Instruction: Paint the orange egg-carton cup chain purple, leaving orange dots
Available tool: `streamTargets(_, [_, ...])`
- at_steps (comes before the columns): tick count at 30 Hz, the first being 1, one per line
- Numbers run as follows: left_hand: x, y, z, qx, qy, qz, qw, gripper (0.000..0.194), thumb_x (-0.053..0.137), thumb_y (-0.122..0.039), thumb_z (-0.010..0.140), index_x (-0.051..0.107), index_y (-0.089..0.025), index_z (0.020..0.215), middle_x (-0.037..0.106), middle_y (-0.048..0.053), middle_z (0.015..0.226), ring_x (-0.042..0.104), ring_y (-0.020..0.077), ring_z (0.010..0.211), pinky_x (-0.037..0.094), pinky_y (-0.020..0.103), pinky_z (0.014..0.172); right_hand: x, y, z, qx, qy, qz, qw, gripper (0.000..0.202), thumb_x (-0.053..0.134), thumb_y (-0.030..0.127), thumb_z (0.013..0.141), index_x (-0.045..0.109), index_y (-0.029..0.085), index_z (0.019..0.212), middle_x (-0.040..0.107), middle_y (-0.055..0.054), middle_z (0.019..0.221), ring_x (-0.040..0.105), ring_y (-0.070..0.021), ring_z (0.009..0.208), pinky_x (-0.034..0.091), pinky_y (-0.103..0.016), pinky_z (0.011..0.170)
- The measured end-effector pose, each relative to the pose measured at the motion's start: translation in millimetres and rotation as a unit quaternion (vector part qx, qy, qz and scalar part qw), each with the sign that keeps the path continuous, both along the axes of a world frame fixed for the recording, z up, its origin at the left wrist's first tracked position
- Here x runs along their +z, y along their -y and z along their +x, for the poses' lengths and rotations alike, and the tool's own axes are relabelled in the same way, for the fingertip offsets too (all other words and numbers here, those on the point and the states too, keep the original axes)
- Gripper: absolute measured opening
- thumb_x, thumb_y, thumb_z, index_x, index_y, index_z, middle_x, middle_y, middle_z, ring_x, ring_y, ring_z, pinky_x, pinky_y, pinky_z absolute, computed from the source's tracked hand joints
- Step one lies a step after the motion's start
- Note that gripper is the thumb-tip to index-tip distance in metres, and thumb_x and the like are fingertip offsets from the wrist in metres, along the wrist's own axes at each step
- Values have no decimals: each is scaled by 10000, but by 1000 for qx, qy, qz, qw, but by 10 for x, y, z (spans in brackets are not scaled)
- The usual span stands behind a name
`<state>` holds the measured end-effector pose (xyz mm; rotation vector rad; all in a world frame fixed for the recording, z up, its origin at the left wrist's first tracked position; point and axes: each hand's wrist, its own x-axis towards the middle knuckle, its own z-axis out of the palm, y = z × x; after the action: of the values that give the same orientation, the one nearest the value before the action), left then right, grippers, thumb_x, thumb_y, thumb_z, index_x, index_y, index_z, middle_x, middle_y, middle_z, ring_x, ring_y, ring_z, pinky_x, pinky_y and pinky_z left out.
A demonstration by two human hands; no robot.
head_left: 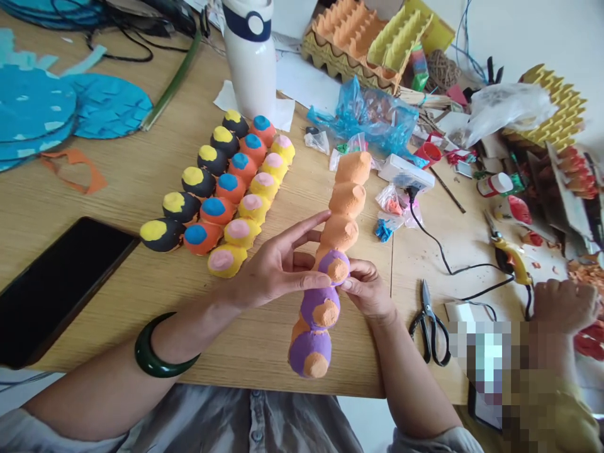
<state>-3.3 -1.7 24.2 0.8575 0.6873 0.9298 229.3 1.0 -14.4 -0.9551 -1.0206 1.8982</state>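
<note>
Between my two hands is a bumpy egg-carton strip (pixel 346 200), raised above the table and pointing away from me. Its far bumps are plain orange; the three nearest are covered in purple with orange tips. My left hand (pixel 276 261) grips the strip's left side, thumb across a purple bump and fingers along the edge. From the right, my right hand (pixel 370 289) pinches the same middle bump with thumb and forefinger; its other fingers are curled. Left of the strip lie three finished-looking rows: a black row with yellow tips (pixel 198 181), an orange-red row with blue tips (pixel 229 184) and a yellow row with pink tips (pixel 251 206).
A phone (pixel 61 289) lies at left, scissors (pixel 428 327) at right. Behind stand a white tumbler (pixel 252 69) and stacked egg trays (pixel 349 41). A power strip (pixel 406 172) trails a cable to a yellow-handled tool (pixel 514 258). Another person's hand (pixel 564 305) rests at far right.
</note>
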Motion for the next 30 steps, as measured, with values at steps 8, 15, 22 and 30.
streamTargets(8, [-26, 37, -45, -62, 39, 53, 996, 954, 1004, -176, 855, 617, -487, 1670, 734, 87, 1524, 879, 210, 912, 728, 243, 731, 76, -18, 67, 54, 19, -10, 998, 419, 1126, 499, 578, 820, 233, 684, 822, -35, 759, 735, -171, 624, 662, -308, 642])
streamTargets(15, [-13, 52, -53, -104, 116, 41, 987, 779, 877, -105, 963, 685, -512, 1599, 784, 60, 1423, 872, 209, 984, 708, 246, 782, 210, -3, 170, 98, 73, -43, 992, 453, 1112, 531, 537, 813, 251, 729, 861, -42, 868, 827, -253, 885, 648, -391, 834])
streamTargets(22, [3, 41, -16, -67, 91, -27, 993, 695, 978, -186, 875, 769, -351, 1517, 827, 47, 1111, 815, 192, 918, 672, 257, 784, 214, -18, 73, 122, 68, 0, 990, 274, 1079, 424, 643, 876, 254, 714, 842, -62, 766, 808, -266, 825, 670, -398, 802])
streamTargets(30, [32, 75, -24, -81, 91, -32, 992, 588, 936, -209, 932, 750, -330, 1477, 815, 41, 1074, 822, 201, 885, 672, 271, 736, 327, -15, 106, 123, 98, -15, 987, 303, 1075, 374, 606, 915, 289, 848, 910, -60, 1002, 848, -272, 1026, 662, -401, 940])
